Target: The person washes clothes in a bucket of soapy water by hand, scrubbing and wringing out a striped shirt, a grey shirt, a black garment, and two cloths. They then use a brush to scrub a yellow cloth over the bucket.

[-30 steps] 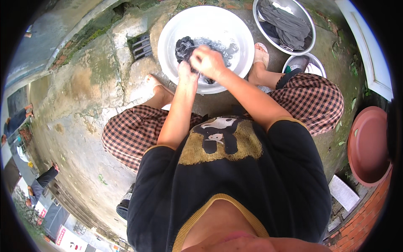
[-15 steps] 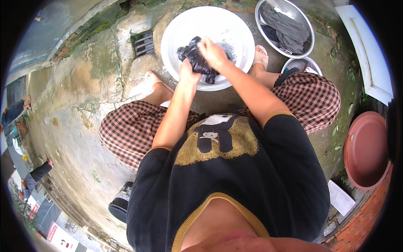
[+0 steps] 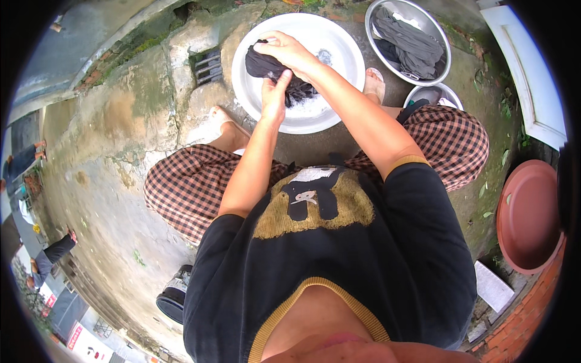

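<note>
Stained concrete ground [image 3: 121, 127]; red-and-white printed sign [image 3: 91, 346], eight o'clock. Twelve o'clock: dark cloth [image 3: 264, 64] over white basin [image 3: 345, 72], gripped by left hand [image 3: 275, 97] and right hand [image 3: 287, 52]. One o'clock: metal basin [image 3: 447, 51], grey cloth [image 3: 413, 45] inside.

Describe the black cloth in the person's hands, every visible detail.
The black cloth looks soft and thin. Its smoother upper part is spread between the left hand, at its lower edge, and the right hand, at its top. The rest hangs bunched and creased over the white basin; what garment it is cannot be told.
</note>
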A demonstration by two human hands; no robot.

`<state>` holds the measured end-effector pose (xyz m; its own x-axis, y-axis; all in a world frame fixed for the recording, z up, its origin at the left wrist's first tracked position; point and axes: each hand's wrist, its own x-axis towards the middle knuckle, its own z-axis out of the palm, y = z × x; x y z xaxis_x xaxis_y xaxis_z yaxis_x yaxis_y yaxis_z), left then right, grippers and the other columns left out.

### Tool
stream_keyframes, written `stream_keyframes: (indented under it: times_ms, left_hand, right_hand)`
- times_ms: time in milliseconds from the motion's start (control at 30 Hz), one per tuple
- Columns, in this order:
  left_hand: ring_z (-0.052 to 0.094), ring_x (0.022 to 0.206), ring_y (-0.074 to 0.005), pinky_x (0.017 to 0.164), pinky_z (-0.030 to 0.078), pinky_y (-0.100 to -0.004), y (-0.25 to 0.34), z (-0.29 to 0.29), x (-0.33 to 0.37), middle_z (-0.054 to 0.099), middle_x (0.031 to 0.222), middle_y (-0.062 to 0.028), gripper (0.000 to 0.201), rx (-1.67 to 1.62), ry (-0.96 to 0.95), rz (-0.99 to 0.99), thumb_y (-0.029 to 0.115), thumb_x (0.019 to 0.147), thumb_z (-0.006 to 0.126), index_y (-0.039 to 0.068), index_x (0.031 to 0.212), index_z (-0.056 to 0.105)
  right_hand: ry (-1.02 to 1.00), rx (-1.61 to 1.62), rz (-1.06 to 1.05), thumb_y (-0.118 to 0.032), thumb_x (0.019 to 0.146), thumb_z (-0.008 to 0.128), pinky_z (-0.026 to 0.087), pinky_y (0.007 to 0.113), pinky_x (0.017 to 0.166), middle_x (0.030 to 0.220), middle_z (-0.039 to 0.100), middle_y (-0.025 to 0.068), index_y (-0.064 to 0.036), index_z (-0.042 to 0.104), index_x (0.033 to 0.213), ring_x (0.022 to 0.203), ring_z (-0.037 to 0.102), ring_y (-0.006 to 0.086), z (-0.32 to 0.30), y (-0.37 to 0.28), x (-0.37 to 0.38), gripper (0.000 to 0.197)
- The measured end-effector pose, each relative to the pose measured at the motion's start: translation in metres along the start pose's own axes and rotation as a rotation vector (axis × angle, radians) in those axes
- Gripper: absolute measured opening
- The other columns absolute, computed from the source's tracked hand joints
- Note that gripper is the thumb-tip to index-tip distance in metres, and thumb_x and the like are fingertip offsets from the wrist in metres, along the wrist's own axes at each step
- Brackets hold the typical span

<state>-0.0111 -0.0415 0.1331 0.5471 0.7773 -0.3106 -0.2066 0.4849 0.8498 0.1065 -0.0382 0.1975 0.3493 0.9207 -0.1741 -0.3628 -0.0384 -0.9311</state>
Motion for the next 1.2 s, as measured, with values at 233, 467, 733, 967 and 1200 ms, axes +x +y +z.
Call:
stream_keyframes:
  times_ms: [233,467,733,967,1200]
  left_hand:
    - [0.059,0.104,-0.0283,0.089,0.048,-0.047,0.028,0.013,0.02,0.061,0.113,-0.0139,0.029,-0.3,-0.056,-0.191,0.019,0.091,0.054,0.005,0.117,0.052]
    - [0.059,0.102,-0.0301,0.09,0.045,-0.0521,0.043,0.031,0.046,0.061,0.109,-0.0123,0.025,-0.612,-0.026,-0.212,0.02,0.092,0.056,0.005,0.112,0.052]
    - [0.047,0.122,-0.0281,0.101,0.039,-0.0356,-0.018,-0.024,0.097,0.04,0.141,-0.0125,0.07,0.657,-0.166,0.001,0.012,0.088,0.059,0.011,0.145,0.02]
    - [0.048,0.12,-0.0319,0.104,0.033,-0.0409,-0.109,-0.1,0.058,0.052,0.13,-0.0117,0.041,1.854,-0.587,0.136,0.039,0.091,0.048,0.018,0.126,0.053]
    - [0.059,0.097,-0.0355,0.086,0.045,-0.0423,-0.105,-0.086,0.068,0.064,0.1,-0.0191,0.04,1.595,-0.564,-0.203,0.041,0.082,0.058,0.006,0.099,0.065]
  right_hand:
    - [-0.149,-0.534,-0.121,-0.033,0.06,0.084,0.031,0.039,0.107,0.141,0.035,0.0198,-0.0092,0.033,0.141,0.131,0.034,0.0322,-0.102,0.071,-0.036,0.099]
    - [0.265,-0.432,0.152,-0.017,0.066,0.076,0.046,0.029,0.086,0.099,0.065,0.0105,-0.0056,0.055,0.115,0.093,0.061,0.0203,-0.149,0.155,-0.044,0.055]
    - [0.662,-0.727,-0.034,-0.018,0.068,0.074,0.047,0.036,0.083,0.109,0.054,0.0125,-0.0132,0.055,0.117,0.09,0.056,0.0276,-0.169,0.147,-0.024,0.053]
    - [0.253,-1.399,0.246,-0.035,0.07,0.073,0.038,0.049,0.097,0.143,0.033,0.0081,-0.0342,0.043,0.133,0.13,0.032,0.0328,-0.113,0.158,-0.039,0.07]
    - [0.282,-0.991,0.616,-0.02,0.07,0.067,0.045,0.04,0.092,0.124,0.054,0.0205,-0.0069,0.051,0.126,0.109,0.055,0.0332,-0.16,0.208,-0.011,0.06]
